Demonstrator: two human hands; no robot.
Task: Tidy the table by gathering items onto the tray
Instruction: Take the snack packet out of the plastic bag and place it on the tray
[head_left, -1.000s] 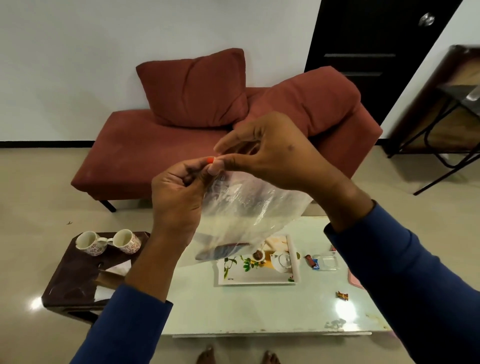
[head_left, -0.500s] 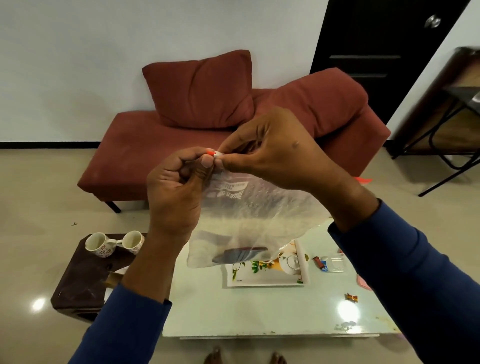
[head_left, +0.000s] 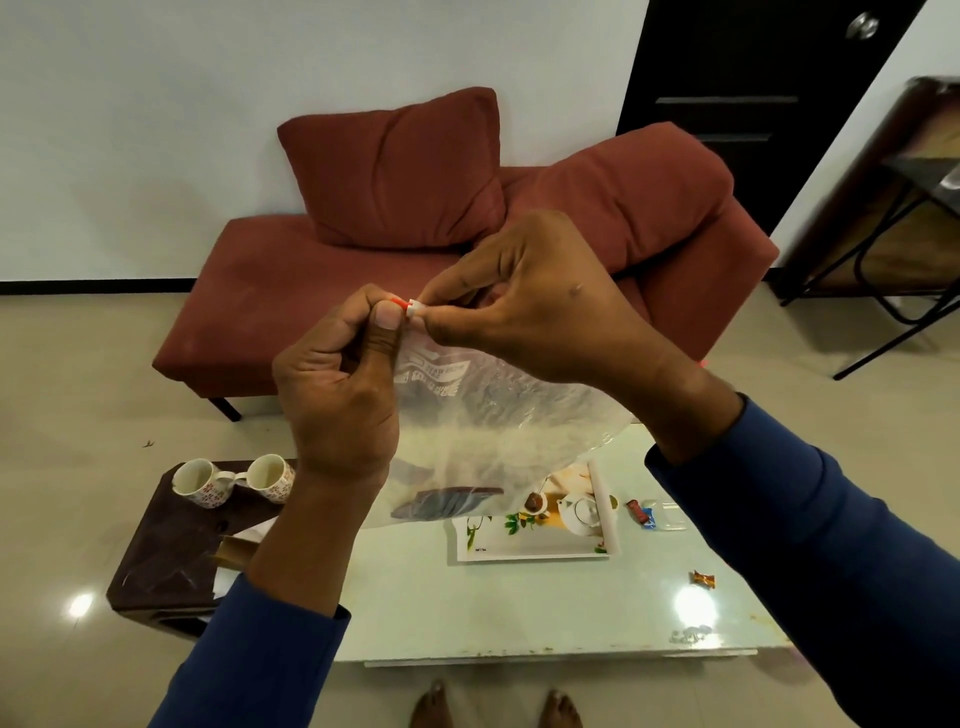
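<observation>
I hold a clear zip bag (head_left: 483, 431) up in front of me, high above the table. My left hand (head_left: 343, 395) pinches its top left corner. My right hand (head_left: 530, 301) pinches the white and red slider (head_left: 412, 307) on the bag's top edge, right beside my left thumb. Something dark lies in the bottom of the bag (head_left: 447, 501). Below, a white floral tray (head_left: 530, 545) sits on the pale green table (head_left: 519, 608), partly hidden behind the bag. A wrapped candy (head_left: 702, 578) and a small red and blue packet (head_left: 640, 513) lie on the table right of the tray.
A dark side table (head_left: 171, 561) at the left carries two floral cups (head_left: 202, 482) and some paper. A red sofa (head_left: 322, 291) with cushions stands behind the table. A folding stand (head_left: 904, 280) is at the far right. My bare feet (head_left: 493, 704) show below the table's front edge.
The slider now shows between my thumbs at the bag's left corner. Both hands stay together at the top edge, and the bag still hangs over the tray.
</observation>
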